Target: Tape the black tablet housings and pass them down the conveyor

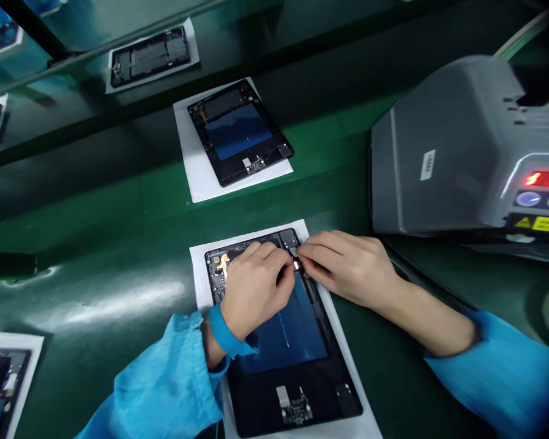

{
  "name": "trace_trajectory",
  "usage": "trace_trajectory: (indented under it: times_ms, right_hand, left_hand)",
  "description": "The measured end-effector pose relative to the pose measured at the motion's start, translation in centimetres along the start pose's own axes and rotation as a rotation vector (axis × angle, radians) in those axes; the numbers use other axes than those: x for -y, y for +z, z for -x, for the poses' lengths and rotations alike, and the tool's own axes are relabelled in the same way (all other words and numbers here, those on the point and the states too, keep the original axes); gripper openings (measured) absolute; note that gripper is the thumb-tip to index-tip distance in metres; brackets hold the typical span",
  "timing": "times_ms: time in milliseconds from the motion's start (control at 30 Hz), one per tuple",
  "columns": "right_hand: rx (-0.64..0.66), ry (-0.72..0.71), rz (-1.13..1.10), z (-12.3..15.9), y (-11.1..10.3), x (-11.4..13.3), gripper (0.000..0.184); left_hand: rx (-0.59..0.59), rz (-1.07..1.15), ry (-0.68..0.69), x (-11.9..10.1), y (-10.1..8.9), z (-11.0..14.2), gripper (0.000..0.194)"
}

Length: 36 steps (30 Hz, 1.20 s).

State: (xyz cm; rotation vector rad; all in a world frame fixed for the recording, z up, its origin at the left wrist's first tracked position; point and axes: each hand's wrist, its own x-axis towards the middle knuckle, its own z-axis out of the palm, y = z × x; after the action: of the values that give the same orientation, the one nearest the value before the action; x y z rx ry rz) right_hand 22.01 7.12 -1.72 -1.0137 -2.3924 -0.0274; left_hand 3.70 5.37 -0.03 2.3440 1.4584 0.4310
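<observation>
An opened tablet (302, 372) lies in front of me on a white sheet (201, 283), its inside facing up. A blue panel (297, 323) fills its middle, and a small circuit board (296, 407) sits at the near end. My left hand (258, 283) rests over the far part of the tablet, fingers curled, with a blue strap (229, 332) round the wrist. Opposite it, my right hand (352, 265) pinches at the tablet's far right edge. The fingertips of both hands nearly meet by a small pale part (296, 263). What they grip is too small to make out.
Beyond lies another opened tablet (238, 131) on white paper. A grey machine (443, 152) with a red digital display stands at the right. Farther tablets rest on sheets, one at the back (150, 56) behind a rail. Another tablet (4, 378) sits at the lower left.
</observation>
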Motion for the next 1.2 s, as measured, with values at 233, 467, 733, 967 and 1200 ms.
trace_trajectory:
  times_ms: [233,467,733,967,1200]
  right_hand:
    - [0.017,-0.018,0.034,0.2,-0.1,0.0,0.010]
    - [0.072,0.027,0.039,-0.2,-0.2,0.3,0.013]
    - [0.113,0.057,0.058,-0.2,-0.3,0.6,0.018]
    - [0.185,0.075,0.032,-0.2,-0.5,0.8,0.022]
    - [0.309,0.061,0.083,-0.8,-1.0,1.5,0.021]
  left_hand:
    - [-0.011,0.015,0.004,-0.1,-0.1,0.0,0.013]
    - [-0.012,0.007,0.007,0.0,-0.1,0.1,0.013]
    - [-0.022,-0.025,-0.002,-0.1,-0.2,0.1,0.012]
    - [-0.017,-0.041,-0.011,-0.1,-0.1,0.3,0.012]
    - [-0.057,-0.003,-0.013,-0.1,0.0,0.3,0.011]
